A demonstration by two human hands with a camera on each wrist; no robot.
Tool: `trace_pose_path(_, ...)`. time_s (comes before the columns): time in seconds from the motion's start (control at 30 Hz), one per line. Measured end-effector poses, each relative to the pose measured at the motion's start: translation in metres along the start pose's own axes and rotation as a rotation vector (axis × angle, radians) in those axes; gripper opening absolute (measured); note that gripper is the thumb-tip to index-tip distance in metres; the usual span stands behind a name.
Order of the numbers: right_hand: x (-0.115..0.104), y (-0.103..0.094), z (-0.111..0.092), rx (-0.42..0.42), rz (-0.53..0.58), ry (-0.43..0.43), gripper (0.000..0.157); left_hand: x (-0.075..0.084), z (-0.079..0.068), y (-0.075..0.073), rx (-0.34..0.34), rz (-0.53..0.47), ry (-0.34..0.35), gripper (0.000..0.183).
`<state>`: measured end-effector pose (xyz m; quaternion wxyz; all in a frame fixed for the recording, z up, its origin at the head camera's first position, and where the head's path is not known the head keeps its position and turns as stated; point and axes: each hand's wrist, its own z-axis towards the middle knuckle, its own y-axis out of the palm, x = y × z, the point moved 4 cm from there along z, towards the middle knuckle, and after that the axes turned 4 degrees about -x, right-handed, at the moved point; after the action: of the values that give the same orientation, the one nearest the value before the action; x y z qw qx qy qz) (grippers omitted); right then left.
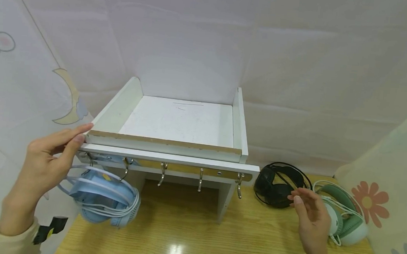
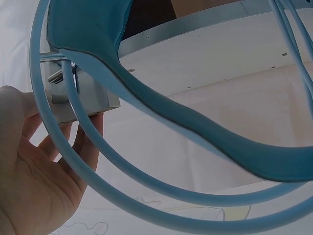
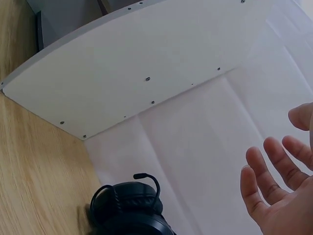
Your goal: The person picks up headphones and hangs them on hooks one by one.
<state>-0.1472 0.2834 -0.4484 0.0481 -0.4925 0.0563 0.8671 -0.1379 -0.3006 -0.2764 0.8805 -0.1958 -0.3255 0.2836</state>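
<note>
Light blue headphones (image 1: 106,199) hang by their headband from the left hooks of a white shelf (image 1: 172,156), their cable looped round them. My left hand (image 1: 48,160) grips the shelf's left front corner between thumb and fingers, just above the headphones. In the left wrist view the headband (image 2: 161,110) passes in front of the left hand (image 2: 49,171) and the corner. My right hand (image 1: 312,221) is in the air with fingers loosely bent, holding nothing. Beside it lie black headphones (image 1: 274,188) and green and white headphones (image 1: 351,228).
Several metal hooks (image 1: 201,179) line the shelf's front rail, the right ones bare. The shelf stands on a wooden table (image 1: 251,246). White cloth (image 1: 301,71) hangs behind, and patterned cloth (image 1: 383,169) bounds the right side.
</note>
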Motion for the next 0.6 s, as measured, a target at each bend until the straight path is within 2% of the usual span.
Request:
trace_pose_path(0.13, -0.001, -0.005, 0.004, -0.025, 0.065, -0.06, 0.028, 0.0, 0.0, 0.0, -0.001, -0.002, -0.004, 0.033)
trace_pose_path(0.23, -0.002, -0.01, 0.006, -0.024, 0.064, -0.064, 0.028, 0.0, 0.0, 0.0, 0.001, 0.002, -0.007, 0.033)
trace_pose_path(0.43, -0.003, -0.019, 0.006, 0.055, -0.049, 0.064, 0.03, 0.0, -0.001, -0.001, 0.002, 0.002, -0.014, 0.033)
trace_pose_path(0.6, -0.004, -0.024, 0.007, 0.073, -0.018, -0.009, 0.031, -0.001, 0.0, 0.0, -0.004, 0.003, -0.001, 0.034)
